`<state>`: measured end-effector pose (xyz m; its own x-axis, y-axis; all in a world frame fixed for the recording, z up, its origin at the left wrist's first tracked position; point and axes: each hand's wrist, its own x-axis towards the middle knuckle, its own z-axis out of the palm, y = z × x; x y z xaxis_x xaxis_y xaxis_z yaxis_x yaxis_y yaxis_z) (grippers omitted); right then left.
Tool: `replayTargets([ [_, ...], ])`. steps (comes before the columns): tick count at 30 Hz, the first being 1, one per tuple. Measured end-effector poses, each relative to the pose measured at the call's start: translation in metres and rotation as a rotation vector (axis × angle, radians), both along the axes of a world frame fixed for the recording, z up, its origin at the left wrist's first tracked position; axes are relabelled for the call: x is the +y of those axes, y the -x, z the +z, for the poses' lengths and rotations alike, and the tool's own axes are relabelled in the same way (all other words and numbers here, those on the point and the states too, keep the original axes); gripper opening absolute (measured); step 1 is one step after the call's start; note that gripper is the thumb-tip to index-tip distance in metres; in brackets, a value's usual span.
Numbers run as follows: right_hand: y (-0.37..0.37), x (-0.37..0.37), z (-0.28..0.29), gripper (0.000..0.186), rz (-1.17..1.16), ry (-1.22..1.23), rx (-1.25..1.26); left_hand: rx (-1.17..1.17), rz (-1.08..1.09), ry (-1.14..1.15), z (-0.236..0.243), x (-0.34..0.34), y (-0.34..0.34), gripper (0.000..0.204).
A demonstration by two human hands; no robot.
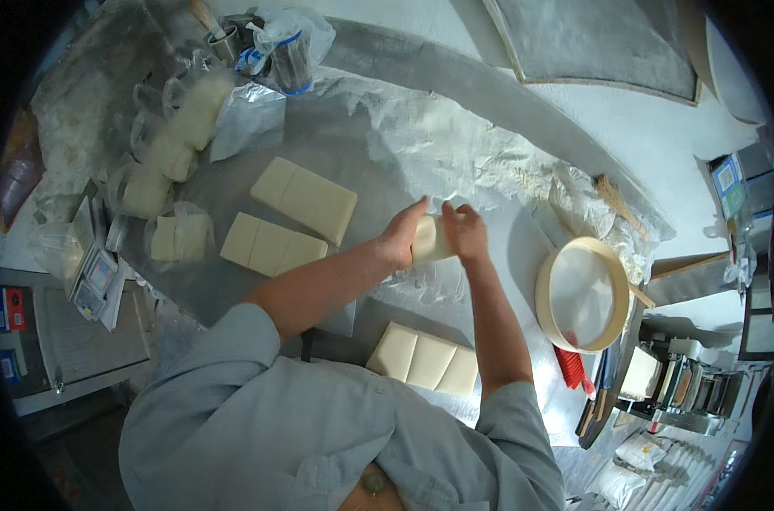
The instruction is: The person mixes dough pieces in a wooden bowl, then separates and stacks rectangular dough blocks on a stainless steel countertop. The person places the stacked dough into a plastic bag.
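Dough block (431, 239), pale and smooth, is held btwn L hand (401, 234) and R hand (465, 232), mid-surface (510, 230). The block's L side is gripped by the L hand, w/ one digit pointed up past the top edge; its upper R corner is covered by the R hand, w/ knuckles bent. Fingers of both are parted only by the block's width and closed on it; the undersides are hidden, so whether it's lifted or rested can't be told. L forearm is angled in from lower L, R forearm is held nearer upright w/ a slight lean inward; both grey sleeves (240, 341) are ended nr the elbows.

Most room is left ahead, where a floured stretch (438, 145) is bounded by a raised grey edge (489, 95). To the R, a strip of surface is left btwn hand and round sieve (543, 294). To the L, space is limited by an upper slab (304, 200), nr the L hand, and a second slab (273, 244), seen just beside the forearm. Below, btwn the forearms, a scored slab (423, 358) is placed close to the torso, nr the surface's near edge.
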<state>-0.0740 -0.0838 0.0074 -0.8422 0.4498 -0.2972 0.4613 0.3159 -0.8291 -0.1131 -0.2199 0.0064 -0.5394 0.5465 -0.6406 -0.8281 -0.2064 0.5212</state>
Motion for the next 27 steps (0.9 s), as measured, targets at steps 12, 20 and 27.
replayTargets([
  [12,0.004,0.004,-0.004,0.024,0.295,0.147,0.104,-0.291,0.201,-0.402,-0.005,0.018,-0.014,0.049],
  [20,-0.009,0.017,-0.038,0.020,0.426,-0.758,0.199,-0.316,0.236,-0.332,0.002,0.032,-0.017,0.055],
  [27,0.020,-0.026,0.057,0.021,1.030,-1.107,-0.195,-0.131,0.172,-0.488,-0.044,0.019,-0.013,0.047],
])
